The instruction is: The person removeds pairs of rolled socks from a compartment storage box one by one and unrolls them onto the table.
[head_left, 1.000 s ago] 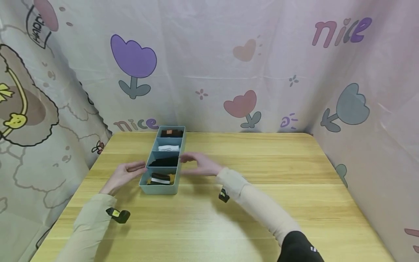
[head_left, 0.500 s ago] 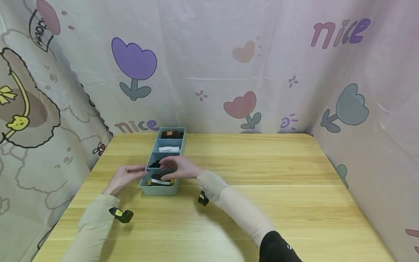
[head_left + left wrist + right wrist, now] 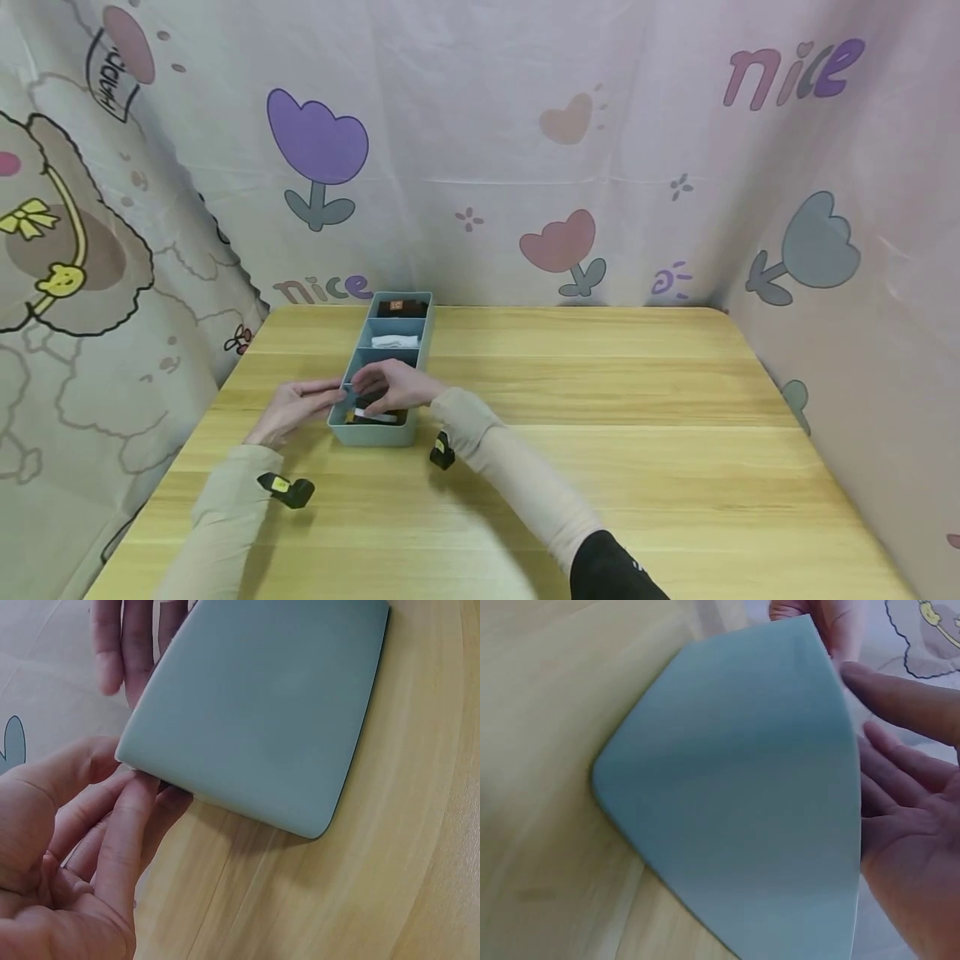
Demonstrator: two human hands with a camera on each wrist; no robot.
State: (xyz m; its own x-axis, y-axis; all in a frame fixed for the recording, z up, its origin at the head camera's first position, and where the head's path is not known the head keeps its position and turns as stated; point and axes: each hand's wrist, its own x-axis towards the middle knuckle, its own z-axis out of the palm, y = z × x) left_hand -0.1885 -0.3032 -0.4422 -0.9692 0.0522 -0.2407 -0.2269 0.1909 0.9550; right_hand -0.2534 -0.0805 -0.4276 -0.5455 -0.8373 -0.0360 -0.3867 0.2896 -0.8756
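A blue-green divided storage box [image 3: 372,435] stands at the table's left side, with folded sock-like cloth in its compartments. My left hand [image 3: 294,411] touches its left side with nearly straight fingers; in the left wrist view those fingers [image 3: 124,840] meet the box's corner edge. Over the front compartment hovers my right hand [image 3: 397,386], fingers loosely bent and thumb apart from them. Beneath its thumb lies a black, white and mustard folded cloth [image 3: 386,417], partly hidden. The right wrist view shows my right thumb [image 3: 907,705] beyond the rim; what its fingertips touch is hidden.
Behind sit a white folded cloth [image 3: 395,342] and a dark brown one with a small label [image 3: 402,309]; black cloth in the third compartment is mostly covered by my right hand. A wooden table [image 3: 600,433] spreads to the right. A printed curtain [image 3: 465,125] hangs behind.
My right hand has moved left from the box's right side to above it, then forward to the front compartment. My left hand has stayed at the box's left side.
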